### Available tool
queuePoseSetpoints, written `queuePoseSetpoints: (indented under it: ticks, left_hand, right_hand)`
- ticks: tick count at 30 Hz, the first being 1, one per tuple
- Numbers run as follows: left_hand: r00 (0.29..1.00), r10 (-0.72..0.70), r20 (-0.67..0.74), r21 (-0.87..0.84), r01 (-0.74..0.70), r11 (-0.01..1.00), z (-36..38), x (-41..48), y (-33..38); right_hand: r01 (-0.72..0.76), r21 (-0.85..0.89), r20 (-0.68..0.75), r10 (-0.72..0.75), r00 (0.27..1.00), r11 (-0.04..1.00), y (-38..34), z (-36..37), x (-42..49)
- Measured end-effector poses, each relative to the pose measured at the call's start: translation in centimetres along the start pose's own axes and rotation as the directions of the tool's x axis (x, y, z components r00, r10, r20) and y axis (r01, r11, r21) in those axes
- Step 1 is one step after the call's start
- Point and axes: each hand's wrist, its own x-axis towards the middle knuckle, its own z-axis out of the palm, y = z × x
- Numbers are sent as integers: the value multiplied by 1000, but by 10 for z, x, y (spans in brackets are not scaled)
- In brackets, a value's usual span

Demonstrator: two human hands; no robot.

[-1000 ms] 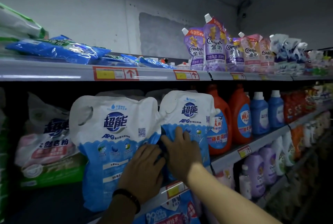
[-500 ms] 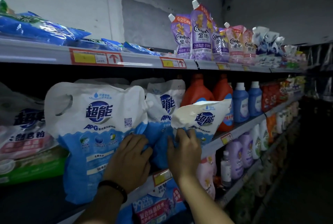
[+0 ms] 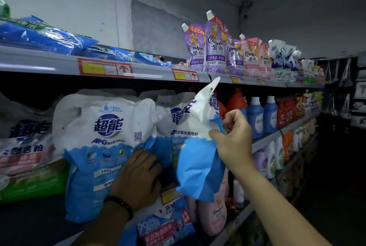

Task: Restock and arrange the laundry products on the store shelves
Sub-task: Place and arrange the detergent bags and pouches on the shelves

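Up close, the middle shelf (image 3: 265, 142) carries big white-and-blue detergent bags: a large standing bag (image 3: 103, 146) at the left, with a second bag (image 3: 170, 119) just behind and to its right. Further right on the same shelf stand orange bottles (image 3: 236, 101) and then blue bottles (image 3: 255, 115) with white caps. The top shelf (image 3: 59, 63) holds flat blue packets (image 3: 43, 36) at the left and upright purple and pink spouted softener pouches (image 3: 214, 48) toward the right, with yellow price tags (image 3: 93, 68) along its front edge. Below, pink softener pouches (image 3: 214, 212) and pale bottles sit on the lower shelf; what is inside any of these packs cannot be seen.

The held bag (image 3: 195, 156) is out in front of the middle shelf, lifted off it and turned edge-on, tilted with its white handle corner pointing up toward the top shelf's edge. Its upper part is white with blue lettering, its lower part solid blue and creased.

The right hand (image 3: 231, 139) pinches this bag at its right edge where white meets blue, thumb on the near face and fingers (image 3: 240, 119) curled closed around the fold. The left hand (image 3: 138, 178), a dark band on its wrist, lies flat against the lower right of the large standing bag, fingers loosely spread and pressing on its blue face, not gripping anything.
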Motion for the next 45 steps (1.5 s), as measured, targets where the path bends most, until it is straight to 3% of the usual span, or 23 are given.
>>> queuePoseSetpoints:
  ticks: [5, 6, 7, 8, 9, 10, 11, 12, 13, 17, 20, 23, 25, 29, 33, 35, 39, 45]
  left_hand:
    - [994, -98, -41, -253, 84, 964, -21, 5, 9]
    - [982, -189, -28, -380, 165, 910, -25, 7, 18]
    - [949, -315, 16, -570, 268, 777, -31, 11, 33]
    - [885, -449, 124, -788, 363, 497, -42, 15, 54]
    - [801, -531, 278, -915, 389, 107, -55, 21, 79]
    - [721, -518, 461, -887, 369, -277, -69, 27, 100]
    - [676, -394, 623, -738, 341, -582, -80, 29, 117]
    - [669, -266, 694, -591, 319, -741, -88, 29, 129]
    - [687, -190, 701, -524, 316, -791, -97, 29, 137]
    - [789, 12, 614, -424, 343, -838, -124, 18, 145]
    - [869, 2, 495, -428, 246, -869, -118, 5, 158]
    - [790, -45, 611, -488, 331, -808, -123, 0, 171]
    - [829, -71, 555, -536, 291, -792, -138, 1, 178]
    - [746, -313, 588, -721, 308, -621, -146, 9, 179]
    - [627, -488, 607, -773, 321, -548, -133, 14, 169]
    - [600, -531, 598, -793, 351, -497, -127, 18, 163]
    - [609, -553, 568, -822, 443, -356, -109, 24, 151]
    - [708, -384, 592, -799, 579, -162, -72, 34, 117]
  right_hand:
    - [-107, 223, 106, 85, 991, 969, -42, -41, -6]
    - [-110, 256, 124, 80, 989, 960, -50, -49, -7]
    - [-116, 288, 141, 78, 987, 951, -60, -56, -8]
    - [-120, 322, 155, 73, 985, 939, -69, -63, -8]
    - [-126, 353, 161, 73, 984, 927, -77, -69, -7]
    - [-129, 384, 162, 70, 984, 914, -83, -76, -5]
    - [-131, 409, 162, 69, 984, 903, -90, -82, -3]
    - [-131, 431, 166, 65, 984, 893, -95, -87, -1]
    - [-135, 446, 177, 61, 982, 885, -99, -93, 2]
    - [-195, 465, 301, 53, 952, 864, -101, -115, 5]
    - [-329, 499, 421, 108, 901, 802, -92, -126, -5]
    - [-414, 467, 471, 176, 864, 781, -78, -136, -10]
    - [-436, 397, 470, 230, 852, 808, -70, -139, -11]
    - [-476, 211, 461, 342, 819, 854, -46, -148, -25]
    - [-447, -49, 662, 364, 656, 893, -25, -155, -47]
    - [-450, -34, 690, 347, 635, 892, -15, -146, -53]
    - [-503, 61, 621, 362, 695, 862, 23, -125, -53]
    - [-591, 182, 548, 419, 725, 786, 93, -93, -36]
